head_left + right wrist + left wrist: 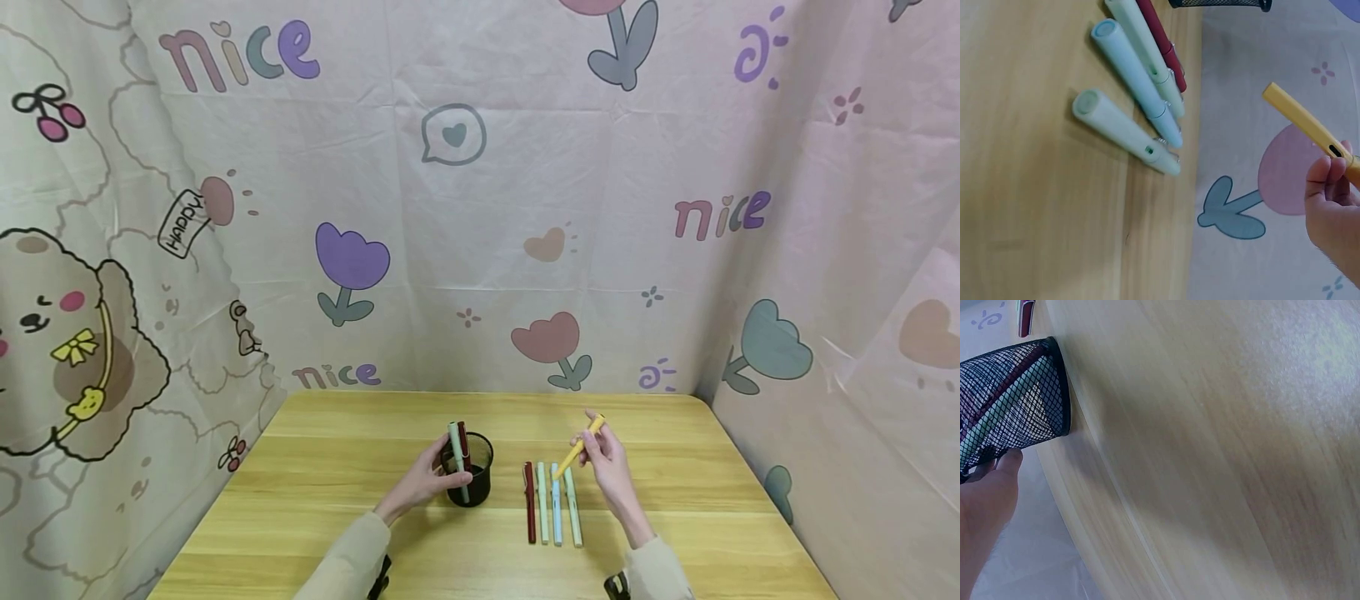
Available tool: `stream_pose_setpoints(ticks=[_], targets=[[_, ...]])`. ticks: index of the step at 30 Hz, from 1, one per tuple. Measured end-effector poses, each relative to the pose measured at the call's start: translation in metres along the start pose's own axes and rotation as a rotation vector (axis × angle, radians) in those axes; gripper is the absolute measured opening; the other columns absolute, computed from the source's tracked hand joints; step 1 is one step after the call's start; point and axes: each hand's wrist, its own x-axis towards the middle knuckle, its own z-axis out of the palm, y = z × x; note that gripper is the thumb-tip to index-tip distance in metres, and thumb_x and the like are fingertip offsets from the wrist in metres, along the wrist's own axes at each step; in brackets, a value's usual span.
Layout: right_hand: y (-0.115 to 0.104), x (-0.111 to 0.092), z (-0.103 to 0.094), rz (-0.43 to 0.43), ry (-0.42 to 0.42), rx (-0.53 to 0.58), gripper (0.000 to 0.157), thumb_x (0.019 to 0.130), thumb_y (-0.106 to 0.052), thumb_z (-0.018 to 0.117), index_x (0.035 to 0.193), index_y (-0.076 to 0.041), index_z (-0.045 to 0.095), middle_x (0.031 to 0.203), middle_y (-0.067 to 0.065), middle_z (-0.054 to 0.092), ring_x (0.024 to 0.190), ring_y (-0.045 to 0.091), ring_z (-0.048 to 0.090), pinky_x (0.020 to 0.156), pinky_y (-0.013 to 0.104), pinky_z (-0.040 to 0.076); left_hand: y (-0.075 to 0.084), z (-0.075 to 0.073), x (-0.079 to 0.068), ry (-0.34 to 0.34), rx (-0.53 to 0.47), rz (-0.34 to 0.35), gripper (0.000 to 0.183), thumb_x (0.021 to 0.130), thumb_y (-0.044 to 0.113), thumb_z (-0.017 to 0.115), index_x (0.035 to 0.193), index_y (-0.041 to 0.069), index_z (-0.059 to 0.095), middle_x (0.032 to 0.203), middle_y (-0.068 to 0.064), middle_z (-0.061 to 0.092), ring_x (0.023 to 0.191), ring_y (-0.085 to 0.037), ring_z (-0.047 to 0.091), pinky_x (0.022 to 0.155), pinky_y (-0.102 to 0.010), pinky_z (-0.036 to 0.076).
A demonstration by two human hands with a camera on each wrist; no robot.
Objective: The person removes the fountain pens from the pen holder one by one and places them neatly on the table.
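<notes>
From the head view, the left hand [429, 483] grips a black mesh holder [481, 490], thumb and fingers curled round its left side. A pale green pen [453, 440] and a dark red pen [463, 443] lean inside, tops above the rim. To the right, the right hand [609, 465] pinches a yellow pen [579, 449], slanting down to the left over a row on the wooden table [337, 450]: left to right, a second dark red pen [530, 512], a second pale green pen [543, 508], a light blue pen [557, 517] and a third pale green pen [574, 517]. A printed cloth [450, 217] hangs at the far side.

In the left wrist view, both held pens show through the mesh; the hand is partly cut off.

In the right wrist view, thumb and fingers clasp the yellow pen, well apart from the row.
</notes>
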Motion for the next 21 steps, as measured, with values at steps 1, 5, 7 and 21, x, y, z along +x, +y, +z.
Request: stream_pose_setpoints(ticks=[1, 5, 7, 21], targets=[[0.0, -0.001, -0.002, 0.011, 0.001, -0.008, 0.053, 0.107, -0.011, 0.047, 0.153, 0.009, 0.028, 0.088, -0.009, 0.067, 0.073, 0.004, 0.056, 0.063, 0.017, 0.052, 0.0, 0.0, 0.0, 0.0, 0.0, 0.001, 0.097, 0.09, 0.025, 0.076, 0.16, -0.001, 0.014, 0.163, -0.03, 0.022, 0.151, -0.05, 0.021, 0.121, -0.069, 0.022], [-0.001, -0.006, -0.007, 0.084, -0.001, -0.035, 0.057, 0.105, -0.007, 0.049, 0.155, 0.008, 0.024, 0.091, -0.011, 0.065, 0.081, 0.003, 0.058, 0.068, 0.018, 0.052, -0.001, 0.0, 0.001, 0.002, -0.002, -0.002, 0.097, 0.09, 0.025, 0.076, 0.16, -0.001, 0.014, 0.164, -0.029, 0.022, 0.151, -0.05, 0.021, 0.121, -0.068, 0.021], [-0.001, -0.008, -0.01, 0.116, 0.001, -0.043, 0.057, 0.104, -0.006, 0.05, 0.154, 0.008, 0.026, 0.093, -0.012, 0.065, 0.086, 0.004, 0.059, 0.071, 0.019, 0.052, -0.001, 0.0, 0.001, 0.005, 0.002, -0.002, 0.097, 0.09, 0.025, 0.076, 0.16, -0.001, 0.014, 0.164, -0.03, 0.022, 0.151, -0.05, 0.021, 0.12, -0.069, 0.022], [0.012, -0.02, -0.026, 0.154, 0.009, -0.086, 0.034, 0.105, -0.012, 0.051, 0.13, 0.009, 0.041, 0.093, -0.014, 0.068, 0.086, 0.004, 0.061, 0.08, 0.024, 0.056, 0.0, 0.0, 0.0, 0.007, -0.002, -0.008, 0.096, 0.091, 0.023, 0.076, 0.16, 0.0, 0.014, 0.163, -0.03, 0.023, 0.151, -0.05, 0.023, 0.121, -0.068, 0.023]])
